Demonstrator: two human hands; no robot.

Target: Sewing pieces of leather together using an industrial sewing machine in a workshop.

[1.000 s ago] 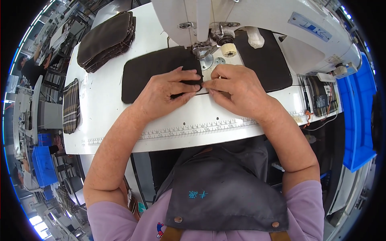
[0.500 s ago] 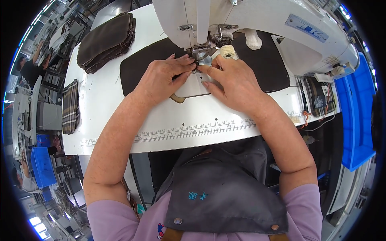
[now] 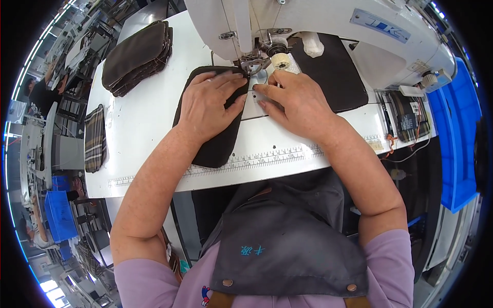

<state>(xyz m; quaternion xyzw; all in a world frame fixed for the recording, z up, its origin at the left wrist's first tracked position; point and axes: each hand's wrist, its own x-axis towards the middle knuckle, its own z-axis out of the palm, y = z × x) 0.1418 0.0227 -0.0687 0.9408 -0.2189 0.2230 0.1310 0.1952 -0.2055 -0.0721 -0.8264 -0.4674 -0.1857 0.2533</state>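
A dark brown fabric panel (image 3: 213, 151) with rounded corners lies at a slant on the sewing table, its far edge by the presser foot (image 3: 251, 68) of a white sewing machine (image 3: 323, 18). My left hand (image 3: 208, 105) lies flat on this panel, fingers stretched toward the needle area. Just right of the presser foot, my right hand (image 3: 303, 105) rests on the machine bed. Its thumb and index finger are apart, pointing at the panel's edge; some of its other fingers are hidden. Another dark panel (image 3: 334, 77) lies beyond that hand, under the machine arm.
A stack of dark panels (image 3: 134, 56) sits at the back left, with a folded plaid piece (image 3: 95, 138) nearer. A printed ruler (image 3: 277, 157) runs along the table's front. Blue bins (image 3: 457, 149) stand to the right. Tools and a labelled plaid piece (image 3: 408, 118) lie at the right end.
The panel under my left hand has turned, its near end swinging from the left toward the table's front edge. My left hand has flattened and spread on it; my right hand has barely moved.
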